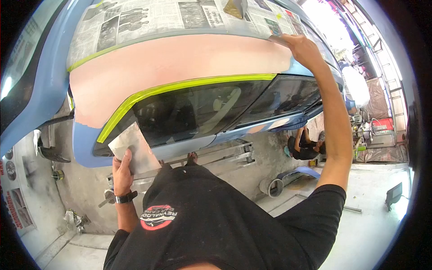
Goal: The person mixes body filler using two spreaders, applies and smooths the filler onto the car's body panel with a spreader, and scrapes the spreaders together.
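My left hand [122, 173], with a dark watch at the wrist, grips a flat metal putty plate [135, 150] by its lower edge, thumb on top. Pinkish filler smears the plate. Out to the upper right, my right hand [305, 50] is closed on a thin putty spreader [279, 41]. The spreader's blade is at the roof edge of a blue car, beside the right end of a long pink filler area [180, 60]. Yellow-green masking tape [193, 84] borders the filler above the dark side windows [180, 112]. Newspaper [157, 20] covers the roof above it.
A gold-coloured folded piece [236, 7] lies on the newspaper. The open tailgate [49, 85] rises at left. Below the car are a metal frame [234, 155] and a bucket [271, 186]. Another person [307, 146] crouches by the car's far end. A floodlight [393, 195] stands right.
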`<state>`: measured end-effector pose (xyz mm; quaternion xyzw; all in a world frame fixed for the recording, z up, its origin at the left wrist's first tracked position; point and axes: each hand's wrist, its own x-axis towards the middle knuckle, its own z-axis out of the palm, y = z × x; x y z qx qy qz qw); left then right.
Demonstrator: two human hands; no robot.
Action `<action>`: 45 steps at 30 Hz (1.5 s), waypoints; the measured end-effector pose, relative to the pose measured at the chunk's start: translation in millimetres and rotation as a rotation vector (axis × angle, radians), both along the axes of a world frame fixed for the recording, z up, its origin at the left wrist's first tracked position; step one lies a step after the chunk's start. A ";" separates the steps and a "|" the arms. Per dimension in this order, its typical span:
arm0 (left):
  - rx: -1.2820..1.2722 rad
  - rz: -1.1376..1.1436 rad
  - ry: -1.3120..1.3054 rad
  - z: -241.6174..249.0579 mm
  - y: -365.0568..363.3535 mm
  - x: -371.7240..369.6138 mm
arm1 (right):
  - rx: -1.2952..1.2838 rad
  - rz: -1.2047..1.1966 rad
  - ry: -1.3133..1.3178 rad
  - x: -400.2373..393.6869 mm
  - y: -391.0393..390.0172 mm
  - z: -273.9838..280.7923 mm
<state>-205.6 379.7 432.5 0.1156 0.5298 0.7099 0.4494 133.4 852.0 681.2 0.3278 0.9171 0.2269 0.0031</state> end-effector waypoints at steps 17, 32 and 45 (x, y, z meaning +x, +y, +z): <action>0.051 -0.074 -0.098 35.6 35.8 29.4 | -0.208 -0.247 0.534 99.0 20.0 12.0; 0.234 -0.730 -0.458 90.8 146.9 107.0 | -1.268 -0.585 1.109 54.0 -278.1 -101.7; 0.038 -0.566 -0.281 45.0 85.8 56.1 | -0.956 -0.707 1.899 88.5 -393.7 -286.6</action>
